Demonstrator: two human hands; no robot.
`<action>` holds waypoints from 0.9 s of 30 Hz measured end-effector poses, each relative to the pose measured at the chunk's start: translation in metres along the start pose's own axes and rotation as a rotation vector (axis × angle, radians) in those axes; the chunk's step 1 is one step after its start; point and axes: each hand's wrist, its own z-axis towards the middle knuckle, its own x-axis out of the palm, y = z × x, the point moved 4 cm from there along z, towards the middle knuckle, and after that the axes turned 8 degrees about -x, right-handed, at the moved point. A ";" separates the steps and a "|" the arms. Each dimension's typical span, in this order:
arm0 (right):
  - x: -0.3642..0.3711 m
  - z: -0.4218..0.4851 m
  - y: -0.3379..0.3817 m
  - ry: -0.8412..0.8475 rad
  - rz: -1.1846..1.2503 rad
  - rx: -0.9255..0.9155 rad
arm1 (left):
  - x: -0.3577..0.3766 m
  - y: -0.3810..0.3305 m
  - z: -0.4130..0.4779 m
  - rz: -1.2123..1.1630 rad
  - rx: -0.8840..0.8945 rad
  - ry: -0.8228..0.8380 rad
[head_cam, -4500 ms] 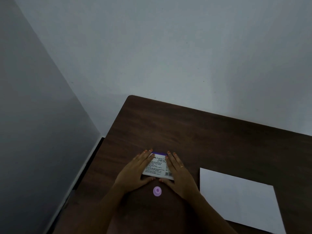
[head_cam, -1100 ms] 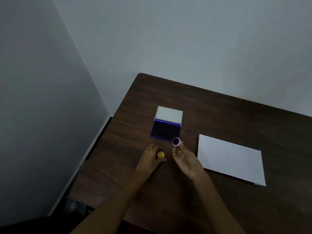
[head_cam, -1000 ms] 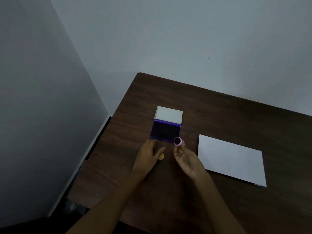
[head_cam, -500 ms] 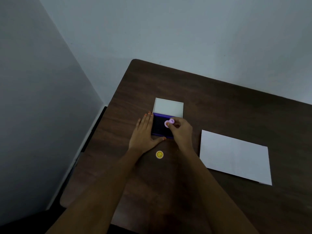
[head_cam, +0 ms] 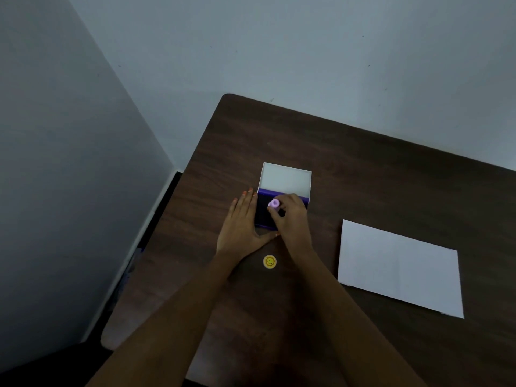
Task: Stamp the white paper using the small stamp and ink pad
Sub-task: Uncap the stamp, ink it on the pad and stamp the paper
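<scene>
My right hand pinches the stamp down on the pad, left hand flat, bracing its edge; paper lies well right, nearer my right hand.

Pink stamp, purple ink pad, seemingly yellow smiley cap, white paper.

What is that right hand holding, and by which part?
The small purple stamp, pinched around its upper end by the right hand, over the ink pad.
</scene>
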 end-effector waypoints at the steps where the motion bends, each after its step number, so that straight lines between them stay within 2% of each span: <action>1: 0.000 0.000 0.000 -0.002 0.008 0.001 | 0.000 0.000 0.000 -0.002 0.000 0.000; 11: -0.001 0.000 0.003 -0.016 0.041 0.061 | 0.000 0.000 0.000 -0.008 -0.003 -0.014; 14: -0.009 0.000 0.001 -0.083 0.169 0.168 | -0.001 0.000 -0.001 -0.009 -0.014 -0.016; 18: -0.027 -0.010 -0.012 -0.238 0.558 0.488 | -0.001 -0.001 -0.002 -0.036 -0.023 -0.024; 23: -0.039 -0.027 -0.018 -0.286 1.423 0.880 | -0.005 -0.002 -0.001 -0.123 -0.049 -0.012; 25: -0.046 -0.035 -0.020 -0.290 1.587 0.955 | -0.008 -0.003 0.001 -0.169 -0.084 -0.021; 27: -0.053 -0.041 -0.021 -0.278 1.650 0.960 | -0.012 -0.006 0.002 -0.195 -0.142 -0.046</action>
